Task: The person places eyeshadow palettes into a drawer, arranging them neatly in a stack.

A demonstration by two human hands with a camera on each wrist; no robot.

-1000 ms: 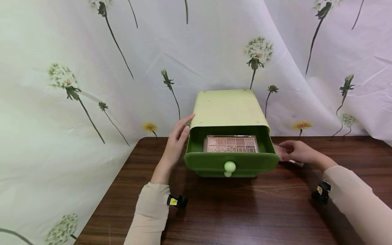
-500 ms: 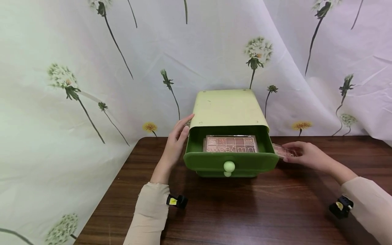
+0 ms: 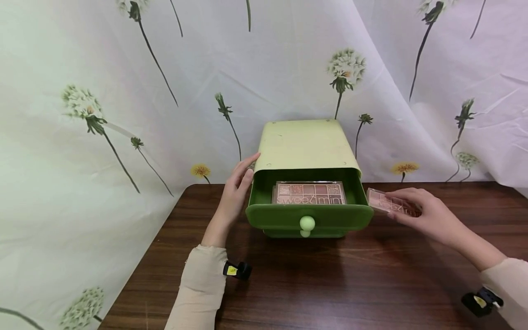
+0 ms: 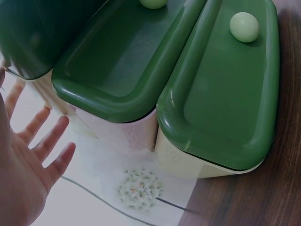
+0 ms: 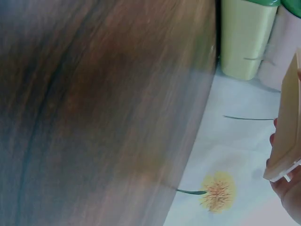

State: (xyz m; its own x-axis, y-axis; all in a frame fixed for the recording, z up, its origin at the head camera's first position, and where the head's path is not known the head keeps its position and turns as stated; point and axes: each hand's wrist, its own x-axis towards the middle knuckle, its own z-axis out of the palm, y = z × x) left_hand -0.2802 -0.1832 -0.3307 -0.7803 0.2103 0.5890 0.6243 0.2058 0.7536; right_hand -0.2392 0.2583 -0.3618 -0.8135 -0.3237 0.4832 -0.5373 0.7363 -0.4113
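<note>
A small cabinet with a pale yellow top (image 3: 307,144) stands at the table's back, its green upper drawer (image 3: 276,217) pulled out. Inside that drawer an eyeshadow palette (image 3: 310,193) lettered "sweet mint" shows its pans, with the edge of another thing under it. My left hand (image 3: 233,195) rests with extended fingers against the cabinet's left side; in the left wrist view its fingers (image 4: 49,141) are spread beside the drawers. My right hand (image 3: 437,217) holds another eyeshadow palette (image 3: 378,200) just right of the drawer, fingers above and thumb below. The right wrist view shows that palette (image 5: 286,127) edge-on.
Lower green drawers with round knobs (image 4: 244,27) are pushed in beneath the pulled-out one. A dark wooden table (image 3: 330,284) carries the cabinet. Behind it hangs a white cloth (image 3: 173,137) printed with dandelions.
My right hand has drawn back to the right and risen slightly, and the palette it holds has come out from beside the drawer into fuller view. The left hand stays in place.
</note>
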